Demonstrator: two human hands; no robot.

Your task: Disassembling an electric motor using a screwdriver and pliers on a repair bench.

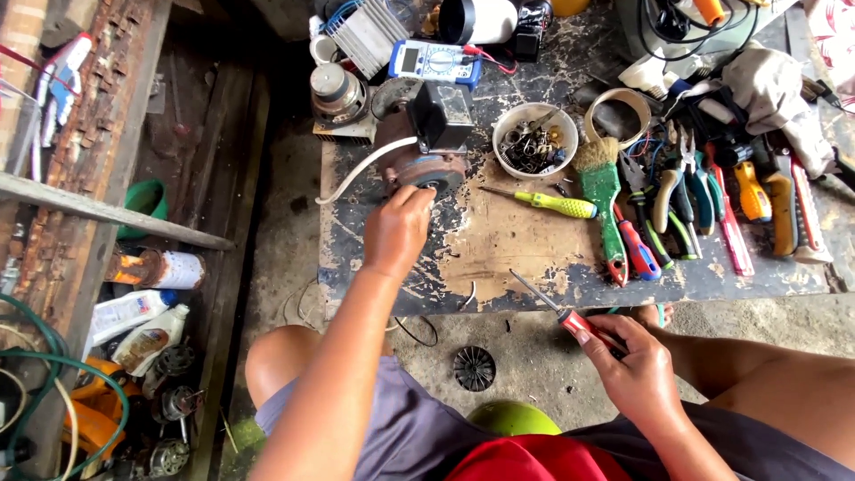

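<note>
Rusty brown round motor (419,156) on the worn table (517,254): my left hand (396,230) pinches its front (fingertips hidden), right hand (637,365) grips a red-handled screwdriver (557,307).

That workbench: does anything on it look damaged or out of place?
The bench top has its dark coating flaked off in big patches, showing bare wood. A small black fan wheel lies on the ground below, apart from the motor that the left hand touches.

Worn bench (499,240) is carrying a rusty motor (419,160) at its left edge, yellow-handled screwdriver (548,202) mid-bench, pliers (663,191) lying toward the right.
</note>
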